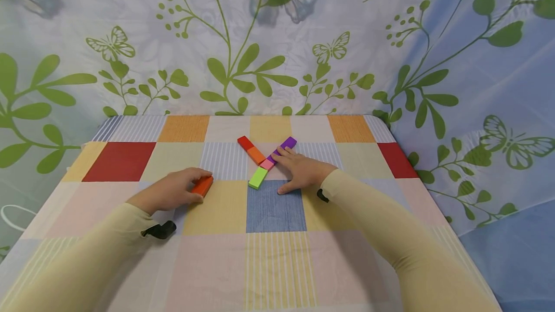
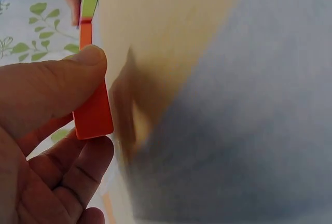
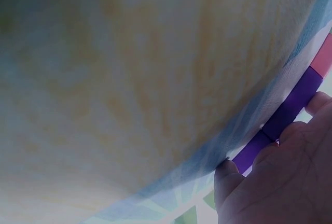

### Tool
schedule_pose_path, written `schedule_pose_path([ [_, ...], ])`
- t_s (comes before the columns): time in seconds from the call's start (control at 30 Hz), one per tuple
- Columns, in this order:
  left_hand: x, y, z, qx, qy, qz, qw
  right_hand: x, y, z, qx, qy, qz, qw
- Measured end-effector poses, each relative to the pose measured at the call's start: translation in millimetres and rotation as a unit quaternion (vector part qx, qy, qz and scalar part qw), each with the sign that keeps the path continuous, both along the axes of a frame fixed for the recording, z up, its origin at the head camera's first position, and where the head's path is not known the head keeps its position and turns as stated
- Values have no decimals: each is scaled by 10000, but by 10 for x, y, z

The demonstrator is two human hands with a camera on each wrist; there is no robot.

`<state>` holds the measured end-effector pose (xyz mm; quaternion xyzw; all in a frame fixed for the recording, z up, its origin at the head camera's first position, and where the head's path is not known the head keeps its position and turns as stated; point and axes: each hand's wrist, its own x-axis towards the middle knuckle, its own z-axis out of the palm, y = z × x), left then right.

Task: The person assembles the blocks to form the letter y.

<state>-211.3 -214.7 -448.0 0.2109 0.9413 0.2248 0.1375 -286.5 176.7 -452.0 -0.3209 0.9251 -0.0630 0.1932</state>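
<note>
Between the thumb and fingers of my left hand [image 1: 171, 190] is an orange-red block [image 1: 202, 187], at the left of the pattern. The left wrist view shows the block [image 2: 96, 115] pinched near the cloth, partly covered by the thumb. My right hand [image 1: 305, 170] rests its fingers along the purple blocks [image 1: 289, 143], thumb spread away. Two purple blocks [image 3: 293, 102] lie end to end in the right wrist view. A pink block [image 1: 267, 163] and a green block [image 1: 257, 178] continue that slanted line. A red block [image 1: 244, 142] and an orange block [image 1: 256, 156] form a branch up-left.
A patchwork cloth [image 1: 217, 264] covers the table. Behind it hangs a pale curtain [image 1: 143, 13] with green leaves and butterflies, which continues along the right side. A white cord loop [image 1: 8, 220] shows at the left edge.
</note>
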Motion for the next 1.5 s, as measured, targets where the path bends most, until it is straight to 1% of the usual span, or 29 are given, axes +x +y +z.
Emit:
schedule_pose_path([
  [0.2,10,117,-5,14,-45,-124,9999,8,-7,19,-4,-24,-21,10000],
  [0.43,58,310,32,196,-101,-324,9992,9,-8,17,6,-44,-35,10000],
  [0.63,74,442,-6,218,-95,-532,9983,11,-6,21,-7,-45,-27,10000],
  [0.73,83,508,-30,178,-91,-607,9980,8,-6,17,-19,-42,-17,10000],
  [1.03,121,712,-35,49,-45,-830,9965,-9,0,-6,-7,16,20,10000],
  [1.13,118,775,-44,12,61,-1000,9950,-8,2,-9,-25,-3,9,10000],
  [1.27,121,855,-39,-68,152,-1153,9932,-8,5,-14,-23,-4,-5,10000],
  [1.37,131,914,-35,-142,112,-1185,9928,-11,8,-21,-16,18,-15,10000],
  [1.5,146,994,-49,-224,146,-1213,9923,-18,10,-26,-43,19,-23,10000],
])
